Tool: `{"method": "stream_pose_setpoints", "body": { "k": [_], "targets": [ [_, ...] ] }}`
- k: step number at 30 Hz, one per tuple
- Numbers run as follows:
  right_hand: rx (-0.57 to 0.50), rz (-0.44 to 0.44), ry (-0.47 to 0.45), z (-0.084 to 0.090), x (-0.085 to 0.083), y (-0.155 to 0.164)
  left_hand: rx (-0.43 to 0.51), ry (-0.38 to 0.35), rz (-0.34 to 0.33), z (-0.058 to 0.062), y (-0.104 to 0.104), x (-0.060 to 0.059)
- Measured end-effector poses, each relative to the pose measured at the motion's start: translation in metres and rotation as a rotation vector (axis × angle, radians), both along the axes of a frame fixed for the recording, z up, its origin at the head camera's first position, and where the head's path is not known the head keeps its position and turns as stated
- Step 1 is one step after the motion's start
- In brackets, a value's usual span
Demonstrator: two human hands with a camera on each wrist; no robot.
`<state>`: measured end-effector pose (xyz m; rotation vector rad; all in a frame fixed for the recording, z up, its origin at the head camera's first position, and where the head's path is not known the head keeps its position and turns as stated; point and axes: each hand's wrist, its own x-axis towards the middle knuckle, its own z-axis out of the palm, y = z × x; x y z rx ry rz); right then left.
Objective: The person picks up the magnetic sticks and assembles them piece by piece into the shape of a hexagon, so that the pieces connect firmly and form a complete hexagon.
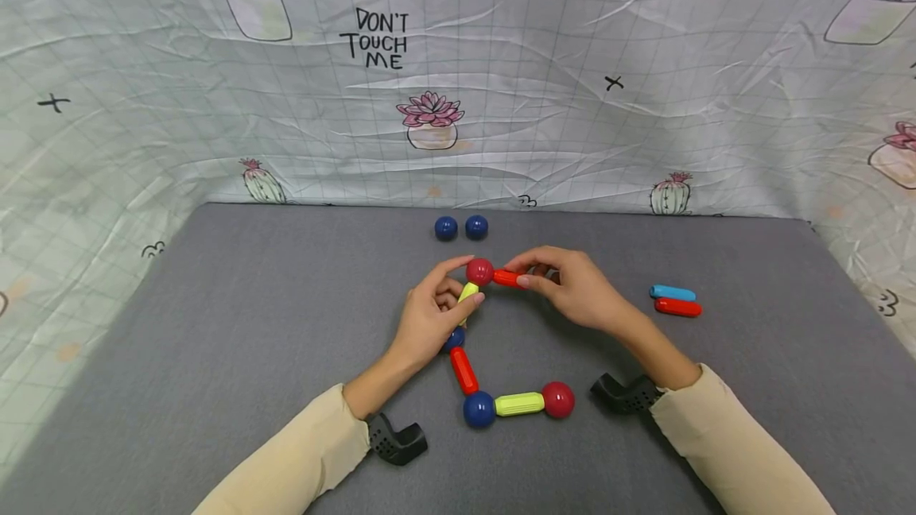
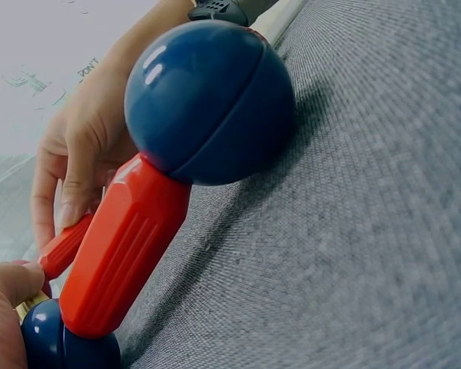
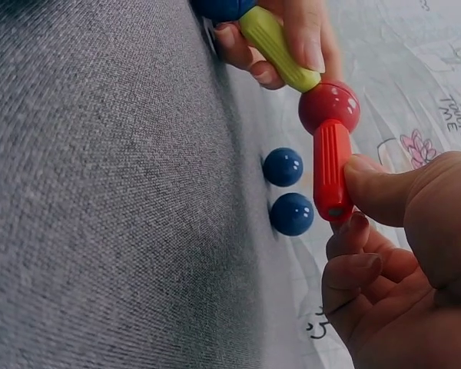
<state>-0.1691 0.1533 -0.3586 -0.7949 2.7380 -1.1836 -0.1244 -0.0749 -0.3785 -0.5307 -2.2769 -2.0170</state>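
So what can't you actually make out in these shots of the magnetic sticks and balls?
- Head view: the left hand covers most of the yellow stick and the blue ball below it.
- Left wrist view: the yellow stick is hidden behind a fingertip and the frame's edge.
- Right wrist view: the red stick has its far end under the right hand's thumb; the loose blue and red sticks are out of frame.

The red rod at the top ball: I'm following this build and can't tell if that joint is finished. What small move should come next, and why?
Probably let go with the right hand. The red rod already meets the red ball end-on, and the left hand steadies the yellow rod below. Then likely fetch a loose blue ball for its free end.
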Motion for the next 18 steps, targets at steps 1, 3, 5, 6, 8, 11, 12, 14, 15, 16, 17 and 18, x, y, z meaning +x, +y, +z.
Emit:
{"method": "stream_pose_setpoints", "body": {
  "k": [1,3,5,6,8,11,12,14,15,16,17,18],
  "targets": [
    [0.000,0.000,0.001,0.000,0.000,0.000,-0.002,-0.003,0.001,0.000,0.000,0.000],
    [-0.001,0.001,0.001,0.000,-0.001,-0.002,-0.015,-0.008,0.006,0.001,-0.001,0.000],
    [-0.003,0.002,-0.003,0.000,-0.002,-0.004,-0.024,-0.017,0.009,0.001,-0.001,0.000],
    [-0.002,0.004,-0.006,0.001,-0.002,-0.005,-0.024,-0.022,0.011,0.000,-0.001,0.000],
    [-0.002,0.011,-0.013,0.002,-0.004,-0.008,-0.016,-0.037,0.016,-0.001,-0.001,0.000],
    [-0.001,0.036,-0.014,0.004,-0.007,-0.011,0.029,-0.062,0.022,-0.011,-0.001,-0.004],
    [0.000,0.047,-0.013,0.005,-0.008,-0.012,0.040,-0.069,0.027,-0.014,-0.001,-0.006],
    [0.001,0.073,-0.011,0.006,-0.011,-0.013,0.058,-0.083,0.037,-0.021,-0.001,-0.009],
    [0.002,0.086,-0.012,0.007,-0.012,-0.014,0.065,-0.086,0.042,-0.025,-0.001,-0.011],
    [0.007,0.097,-0.013,0.008,-0.014,-0.015,0.067,-0.090,0.048,-0.026,-0.001,-0.012],
    [0.012,0.106,-0.016,0.009,-0.015,-0.015,0.066,-0.090,0.054,-0.027,-0.001,-0.012],
    [0.017,0.115,-0.022,0.010,-0.016,-0.016,0.064,-0.088,0.059,-0.028,-0.001,-0.013]
  ]
}}
